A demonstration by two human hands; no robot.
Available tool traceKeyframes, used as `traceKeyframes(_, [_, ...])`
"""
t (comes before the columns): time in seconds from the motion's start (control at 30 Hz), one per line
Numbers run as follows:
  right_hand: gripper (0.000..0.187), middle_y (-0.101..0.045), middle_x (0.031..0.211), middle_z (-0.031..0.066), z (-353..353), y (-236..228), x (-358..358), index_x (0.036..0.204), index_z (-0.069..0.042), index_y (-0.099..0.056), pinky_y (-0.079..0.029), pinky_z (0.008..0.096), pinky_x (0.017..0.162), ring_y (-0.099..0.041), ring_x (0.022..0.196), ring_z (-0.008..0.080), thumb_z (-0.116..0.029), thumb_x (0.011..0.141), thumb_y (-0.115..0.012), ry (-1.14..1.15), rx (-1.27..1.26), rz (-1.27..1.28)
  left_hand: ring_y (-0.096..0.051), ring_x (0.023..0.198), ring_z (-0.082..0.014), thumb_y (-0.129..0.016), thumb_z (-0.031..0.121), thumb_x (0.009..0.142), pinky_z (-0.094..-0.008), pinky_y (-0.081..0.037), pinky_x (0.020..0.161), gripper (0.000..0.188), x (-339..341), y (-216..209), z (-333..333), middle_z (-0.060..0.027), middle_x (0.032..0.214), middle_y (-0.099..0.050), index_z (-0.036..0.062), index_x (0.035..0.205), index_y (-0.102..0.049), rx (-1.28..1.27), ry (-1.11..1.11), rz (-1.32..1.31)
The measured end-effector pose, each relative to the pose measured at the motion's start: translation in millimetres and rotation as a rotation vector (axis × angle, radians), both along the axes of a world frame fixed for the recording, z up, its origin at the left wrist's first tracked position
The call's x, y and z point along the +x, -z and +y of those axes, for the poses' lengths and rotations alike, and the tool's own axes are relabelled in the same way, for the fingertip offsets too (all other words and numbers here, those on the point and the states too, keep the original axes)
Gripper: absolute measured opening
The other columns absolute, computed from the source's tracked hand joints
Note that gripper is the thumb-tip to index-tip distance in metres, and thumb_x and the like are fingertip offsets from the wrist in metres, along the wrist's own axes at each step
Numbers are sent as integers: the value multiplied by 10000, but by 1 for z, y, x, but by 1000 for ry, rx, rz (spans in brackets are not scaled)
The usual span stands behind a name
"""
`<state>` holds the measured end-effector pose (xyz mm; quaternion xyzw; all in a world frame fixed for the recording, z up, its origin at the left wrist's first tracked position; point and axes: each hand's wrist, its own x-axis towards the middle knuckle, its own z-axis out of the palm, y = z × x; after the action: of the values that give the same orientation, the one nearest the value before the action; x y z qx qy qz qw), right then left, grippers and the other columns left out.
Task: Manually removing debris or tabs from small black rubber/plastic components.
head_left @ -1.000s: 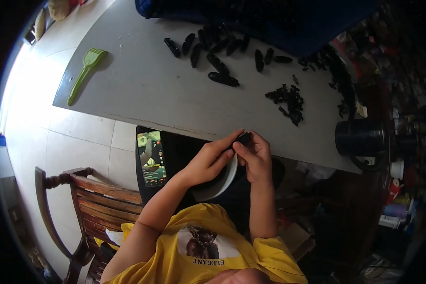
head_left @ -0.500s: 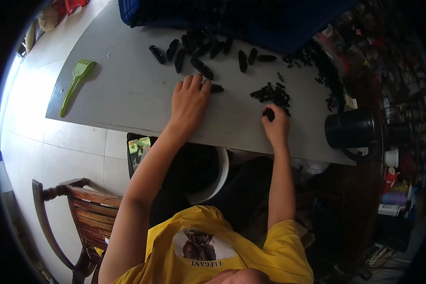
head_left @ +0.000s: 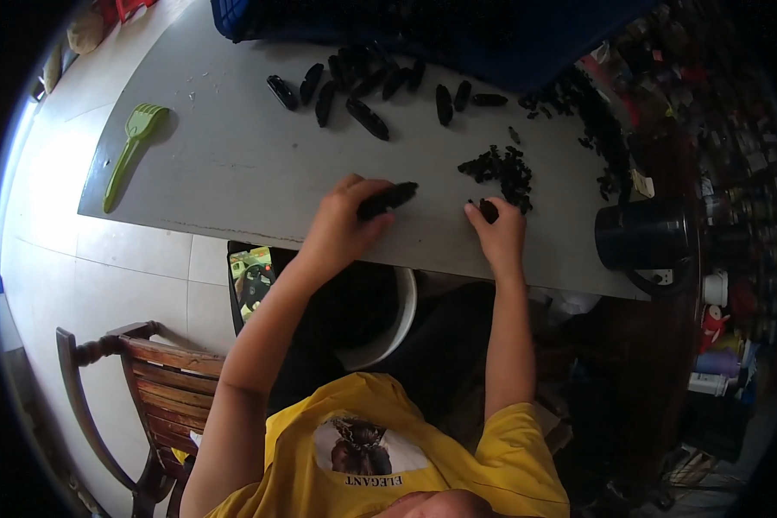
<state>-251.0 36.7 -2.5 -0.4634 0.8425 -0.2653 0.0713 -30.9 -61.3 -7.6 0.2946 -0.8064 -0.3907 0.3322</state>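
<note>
Near the table's front edge my left hand [head_left: 347, 216] grips a long, dark, bumpy-edged piece [head_left: 388, 200] between thumb and fingers; its exact kind does not show. To its right, my right hand [head_left: 499, 226] pinches a small black piece [head_left: 489, 210], partly hidden by the fingers. Just beyond that hand lies a loose heap of small black pieces [head_left: 514, 177]. Farther back, several similar long black pieces [head_left: 368, 119] lie spread over the grey table [head_left: 233, 173], some with a glossy surface.
A green plastic hand rake [head_left: 129, 155] lies at the table's left end. A blue crate [head_left: 231, 22] stands at the back. More small black pieces [head_left: 609, 138] trail along the right, beside a dark mug [head_left: 641, 235]. A wooden chair [head_left: 168, 380] and a white tub [head_left: 406, 319] are below.
My left hand has lifted the long black piece off the table and drawn it toward me. My right hand has shifted slightly, still pinching a small black piece.
</note>
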Motion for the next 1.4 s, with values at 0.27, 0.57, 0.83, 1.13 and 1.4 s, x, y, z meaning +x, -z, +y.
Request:
traceKeyframes(0.27, [95, -541, 658, 2, 14, -37, 83, 797, -12, -577, -328, 190, 438, -456, 479, 69, -76, 785, -646, -90, -291, -1206, -439, 713, -54, -545, 159, 881, -177, -352, 607, 390, 2, -4, 28, -25, 934, -523, 48, 1225, -399, 643, 176, 355])
traceKeyframes(0.57, [83, -526, 672, 1, 17, -32, 100, 873, -21, -555, -347, 185, 433, -469, 493, 65, -32, 801, -594, -166, -319, -1190, -393, 692, -70, -368, 221, 937, -194, -357, 658, 489, 7, -10, 42, -11, 869, -480, 32, 1373, -252, 709, 220, 357])
traceKeyframes(0.83, [100, -514, 674, -24, 25, -17, 105, 896, -38, -564, -305, 187, 431, -423, 493, 42, -78, 814, -606, -26, -472, -1206, -315, 1287, -277, -424, 51, 884, -313, -246, 1029, 583, 1, -9, 52, -206, 1379, -314, 3, 1400, -157, 391, 295, 342])
traceKeyframes(1.13, [169, -498, 668, -43, 27, -18, 99, 827, -37, -551, -311, 199, 484, -415, 557, 46, -135, 786, -682, -66, -490, -1240, -535, 1042, -291, -411, 23, 858, -324, -380, 899, 547, 9, -12, 59, -197, 1130, -538, 48, 1382, -259, 466, 375, 280])
traceKeyframes(1.4, [172, -515, 714, 22, 36, -15, 65, 796, -92, -507, -330, 243, 443, -493, 600, 129, -231, 832, -601, 208, -782, -1423, -496, 1014, -337, -493, 42, 786, -391, -411, 850, 489, -10, -9, 9, -192, 1099, -534, 0, 1266, -409, -159, 133, -73])
